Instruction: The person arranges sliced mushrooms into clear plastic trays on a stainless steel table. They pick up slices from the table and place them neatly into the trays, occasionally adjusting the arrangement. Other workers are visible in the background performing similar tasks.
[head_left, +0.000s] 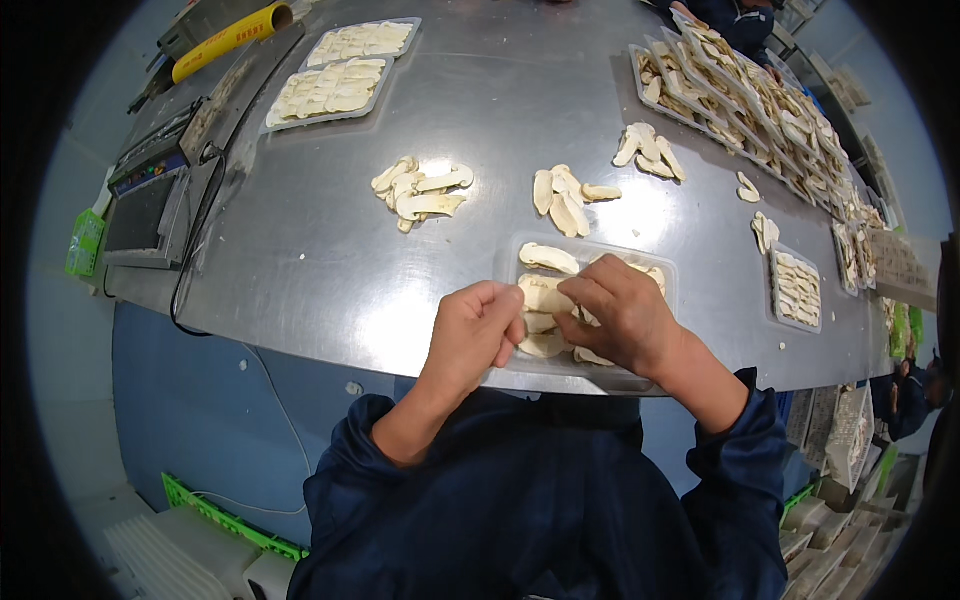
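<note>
A clear plastic tray (667, 300) with rows of pale dried mushroom slices sits before me at the near edge of the steel table. My right hand (626, 315) is over the tray, its thumb and fingers around the right end of a broad mushroom slice (541, 292). At the left end of that slice is my left hand (480, 322), fingers curled and thumb against the forefinger; whether it grips the slice cannot be told. Another slice (549, 258) lies above it in the tray. My right hand hides much of the tray's middle.
Loose slice piles (420, 191) (562, 199) (651, 152) lie beyond the tray on the steel table (322, 225). Filled trays (326, 90) stand far left, a small one (797, 289) right. Stacked trays (739, 97) lean back right, near another person (739, 26). A scale (142, 214) with a cable stands left.
</note>
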